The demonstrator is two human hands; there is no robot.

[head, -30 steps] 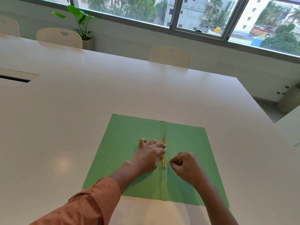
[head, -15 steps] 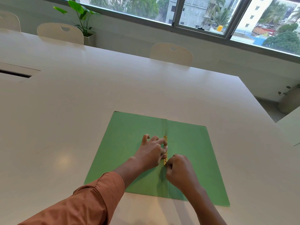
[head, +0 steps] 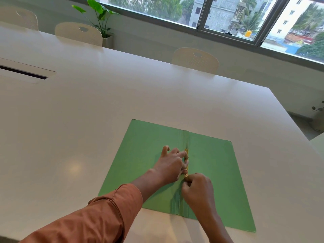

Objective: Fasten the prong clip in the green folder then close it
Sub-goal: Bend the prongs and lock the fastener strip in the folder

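The green folder (head: 145, 151) lies open and flat on the white table, its spine running away from me. A brass prong clip (head: 186, 152) sits along the spine. My left hand (head: 172, 163) rests on the left flap with its fingertips pressing on the clip's bar. My right hand (head: 198, 190) is curled at the clip's near end, fingers pinched on the near prong; the prong itself is mostly hidden under the fingers.
The white table (head: 87, 111) reaches far left and back, with a cable slot (head: 22, 72) at the left. Cream chairs (head: 195, 60) (head: 78, 33) stand behind it, a potted plant (head: 101, 20) by the window. The table's right edge (head: 298, 130) is close.
My right hand has come in from the right flap to the clip's near end, folding the raised thin prong down toward the spine. My left hand has stayed on the clip.
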